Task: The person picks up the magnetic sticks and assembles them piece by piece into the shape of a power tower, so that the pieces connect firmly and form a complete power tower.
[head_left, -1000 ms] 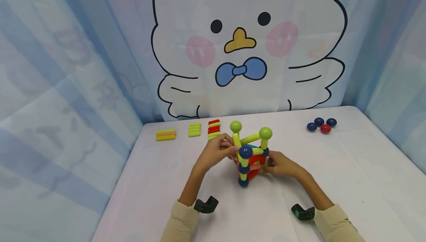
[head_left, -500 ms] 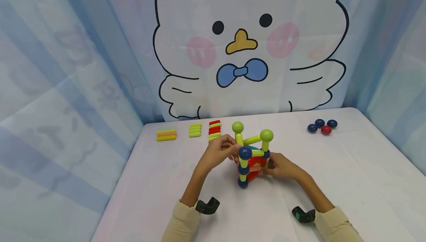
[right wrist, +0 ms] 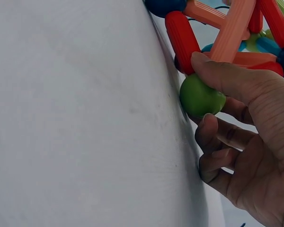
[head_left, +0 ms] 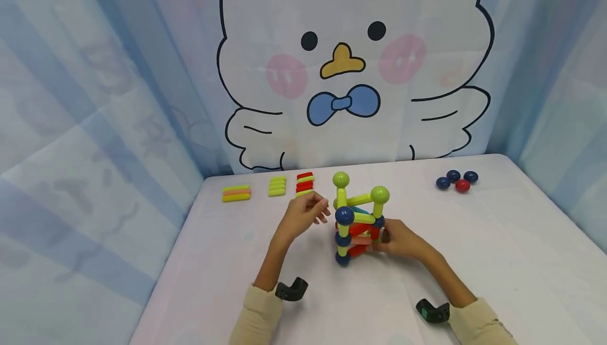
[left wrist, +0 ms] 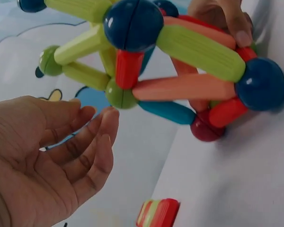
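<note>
A toy construction of balls and rods (head_left: 362, 218) stands on the table in the head view, with blue, green and red balls joined by lime, red, salmon and teal rods. My right hand (head_left: 400, 238) holds its lower right side. In the right wrist view, the thumb lies on a red rod (right wrist: 181, 40) and fingers reach round a green ball (right wrist: 202, 97) at the base. My left hand (head_left: 303, 213) is just left of the construction, its fingers loosely bent around nothing. In the left wrist view, its fingertips are close below another green ball (left wrist: 121, 94).
At the back left of the white table (head_left: 213, 282) lie a stack of yellow and salmon rods (head_left: 236, 193), a lime row (head_left: 277, 186) and a red-and-lime row (head_left: 305, 183). Loose blue balls (head_left: 453, 176) and one red ball (head_left: 462, 186) sit at the back right.
My left hand has let go of the construction's left side and drawn back a little to the left. My right hand keeps its hold, and the construction has turned slightly.
</note>
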The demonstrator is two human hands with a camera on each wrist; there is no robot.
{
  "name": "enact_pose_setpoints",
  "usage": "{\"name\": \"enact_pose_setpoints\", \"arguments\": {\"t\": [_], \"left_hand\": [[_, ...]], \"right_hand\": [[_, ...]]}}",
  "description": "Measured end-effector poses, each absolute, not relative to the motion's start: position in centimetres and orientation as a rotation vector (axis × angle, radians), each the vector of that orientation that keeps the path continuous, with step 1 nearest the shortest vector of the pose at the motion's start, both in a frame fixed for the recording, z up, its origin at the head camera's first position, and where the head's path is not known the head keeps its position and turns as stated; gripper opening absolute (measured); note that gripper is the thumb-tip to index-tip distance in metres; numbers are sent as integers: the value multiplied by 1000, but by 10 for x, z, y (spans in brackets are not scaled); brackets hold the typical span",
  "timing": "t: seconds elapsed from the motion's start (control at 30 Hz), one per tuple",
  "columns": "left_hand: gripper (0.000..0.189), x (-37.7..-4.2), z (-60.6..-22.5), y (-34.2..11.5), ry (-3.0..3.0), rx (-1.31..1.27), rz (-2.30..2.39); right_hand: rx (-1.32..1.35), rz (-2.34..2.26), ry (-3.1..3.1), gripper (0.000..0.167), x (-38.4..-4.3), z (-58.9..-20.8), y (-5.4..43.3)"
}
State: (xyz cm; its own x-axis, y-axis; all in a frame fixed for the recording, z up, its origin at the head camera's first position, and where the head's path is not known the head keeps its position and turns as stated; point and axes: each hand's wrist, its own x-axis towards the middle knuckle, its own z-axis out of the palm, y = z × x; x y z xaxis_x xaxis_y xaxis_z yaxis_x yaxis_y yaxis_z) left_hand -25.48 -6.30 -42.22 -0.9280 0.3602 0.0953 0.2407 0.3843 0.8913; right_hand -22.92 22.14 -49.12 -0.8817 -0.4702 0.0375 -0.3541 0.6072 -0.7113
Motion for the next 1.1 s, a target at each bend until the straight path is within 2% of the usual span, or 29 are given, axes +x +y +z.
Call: {"name": "enact_pose_setpoints", "arguments": {"t": [0.2, 0.3, 0.53, 0.77, 0.87, 1.1], "left_hand": [[13, -274, -447, -84, 2792, 160, 1392], [14, -285, -460, -91, 2883, 45, 1274], [24, -297, -484, -90, 2985, 57, 978], [25, -291, -485, -83, 3042, 46, 843], [26, -287, -477, -80, 3014, 84, 963], [38, -270, -431, -66, 2607, 227, 1631]], "right_hand": [[-605, -1148, 2693, 46, -225, -490, 220], [-576, -1142, 2707, 45, -224, -490, 220], [-566, -1143, 2725, 43, -225, -490, 221], [-589, -1158, 2702, 46, -226, -493, 220], [-588, -1160, 2697, 45, -225, -494, 221], [-576, -1153, 2699, 45, -225, -491, 222]]}}
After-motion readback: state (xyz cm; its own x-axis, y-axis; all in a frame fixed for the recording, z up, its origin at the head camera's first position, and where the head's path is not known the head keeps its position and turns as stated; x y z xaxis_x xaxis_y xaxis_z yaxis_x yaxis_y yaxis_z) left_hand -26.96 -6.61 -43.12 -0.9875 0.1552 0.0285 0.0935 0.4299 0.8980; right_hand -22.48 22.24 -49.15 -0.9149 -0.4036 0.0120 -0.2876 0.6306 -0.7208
